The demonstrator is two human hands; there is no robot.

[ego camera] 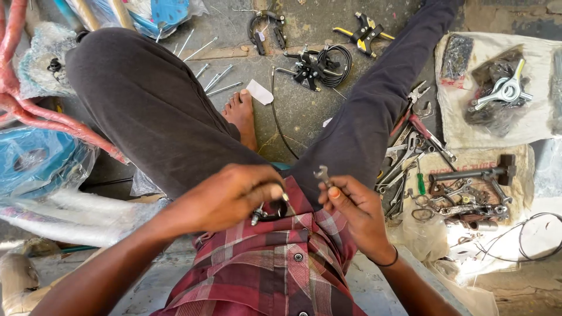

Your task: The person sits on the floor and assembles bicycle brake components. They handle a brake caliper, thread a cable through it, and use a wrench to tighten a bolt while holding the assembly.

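My left hand (231, 196) is closed around a small black and silver metal part (268, 212) with a bolt sticking out below the fingers. My right hand (354, 208) pinches a small silver wrench (322, 174) by its shaft, its open jaw pointing up. The two hands sit close together over my lap, above a red plaid shirt (275, 263), with a small gap between the wrench and the part. A black band circles my right wrist.
My legs in dark trousers spread out on a concrete floor (304, 111). A pile of wrenches and pliers (418, 152) lies at right. Black brake parts with cable (316, 64), loose spokes (213, 76), a red bicycle frame (35, 111) and plastic-wrapped items surround me.
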